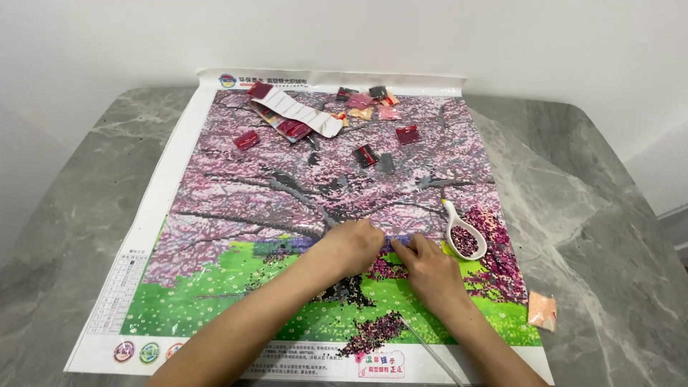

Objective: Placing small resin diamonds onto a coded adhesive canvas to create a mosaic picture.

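Here both hands lie on the diamond painting canvas, spread on the grey table. The left hand is curled, the right hand flat; neither visibly grips anything. A white bead tray sits just beside.

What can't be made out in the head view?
- Left hand and right hand: fingertips curl onto the canvas, so whatever they pinch is hidden.
- Small packets: contents too small to tell.
- Thin stick: cut off by the bottom edge.
- White tray: single beads too small.
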